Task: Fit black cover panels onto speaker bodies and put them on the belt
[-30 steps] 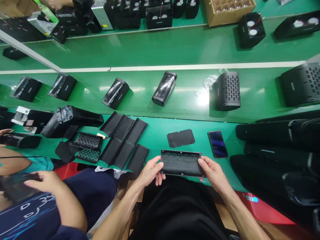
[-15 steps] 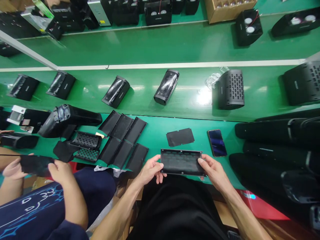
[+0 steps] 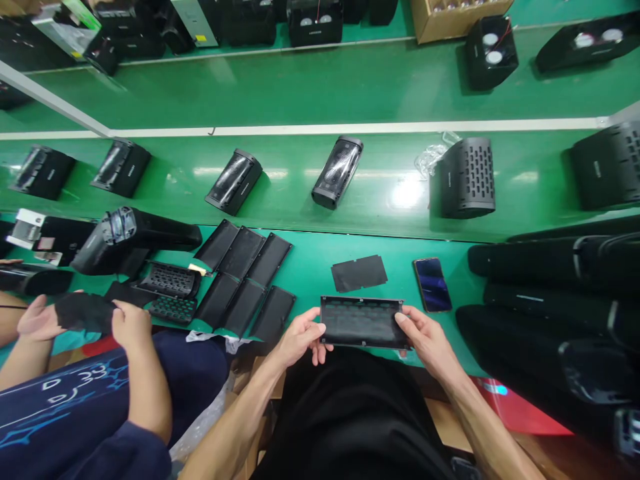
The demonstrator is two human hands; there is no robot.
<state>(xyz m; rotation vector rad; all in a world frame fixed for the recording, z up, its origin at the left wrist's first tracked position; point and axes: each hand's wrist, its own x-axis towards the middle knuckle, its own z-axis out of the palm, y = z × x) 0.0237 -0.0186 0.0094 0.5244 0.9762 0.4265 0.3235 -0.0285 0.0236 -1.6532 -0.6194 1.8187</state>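
Left hand [image 3: 303, 337] and right hand [image 3: 425, 333] grip the black panel's [image 3: 363, 323] ends

Plain black clothing [image 3: 350, 413] over the lap, bare forearms [image 3: 240, 410]

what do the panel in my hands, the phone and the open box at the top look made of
Panel: probably molded black plastic, judging by its thin raised rim and soft sheen.
Phone: glossy dark front, likely glass, from its mirror-like surface.
Open box: seemingly cardboard, matte brown with plain folded-looking walls.
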